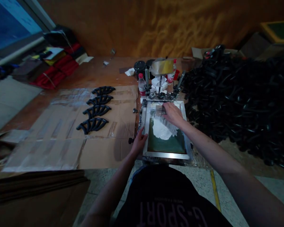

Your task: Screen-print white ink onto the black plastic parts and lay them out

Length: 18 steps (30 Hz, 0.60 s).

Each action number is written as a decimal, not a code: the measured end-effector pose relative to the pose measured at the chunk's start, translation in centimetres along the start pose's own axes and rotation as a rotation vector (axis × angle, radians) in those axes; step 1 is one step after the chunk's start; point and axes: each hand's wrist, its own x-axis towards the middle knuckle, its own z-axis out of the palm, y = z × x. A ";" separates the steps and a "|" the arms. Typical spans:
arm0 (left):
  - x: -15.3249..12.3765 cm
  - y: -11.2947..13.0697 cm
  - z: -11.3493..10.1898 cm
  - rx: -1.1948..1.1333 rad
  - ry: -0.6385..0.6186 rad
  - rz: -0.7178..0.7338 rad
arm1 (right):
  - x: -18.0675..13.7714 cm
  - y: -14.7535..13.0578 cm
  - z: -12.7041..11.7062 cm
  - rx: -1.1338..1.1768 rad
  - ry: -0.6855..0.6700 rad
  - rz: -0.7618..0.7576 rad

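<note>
In front of me lies a silk-screen frame (167,155) with a metal border and green mesh. A patch of white ink (161,130) is spread over the middle of the mesh. My right hand (172,113) is closed on a squeegee (160,110) near the frame's far end, its blade at the white ink. At the near left side, my left hand (139,142) grips the frame's edge, thumb on the border; its other fingers are partly hidden. Clamps (159,94) stand at the frame's far end. Whatever lies under the mesh is hidden.
Several black curved slotted parts (93,124) lie in a column on cardboard (123,149) at left. A large heap of black parts (239,94) fills the right side. Bottles (142,84), dark jars (139,66) and a yellowish container (164,67) stand behind the frame.
</note>
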 end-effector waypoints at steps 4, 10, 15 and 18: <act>0.6 -0.9 -0.1 -0.020 -0.022 -0.005 | -2.0 -1.2 1.6 -0.079 -0.260 -0.020; 1.1 -2.2 -0.1 -0.008 0.001 0.005 | -7.5 -0.2 1.0 -0.004 -0.344 -0.447; 0.9 -1.8 -0.1 -0.017 0.028 -0.008 | -6.8 -0.3 0.8 0.082 -0.256 -0.325; 0.9 -1.8 -0.1 -0.032 0.027 -0.006 | -8.3 -0.7 2.5 0.102 -0.155 -0.311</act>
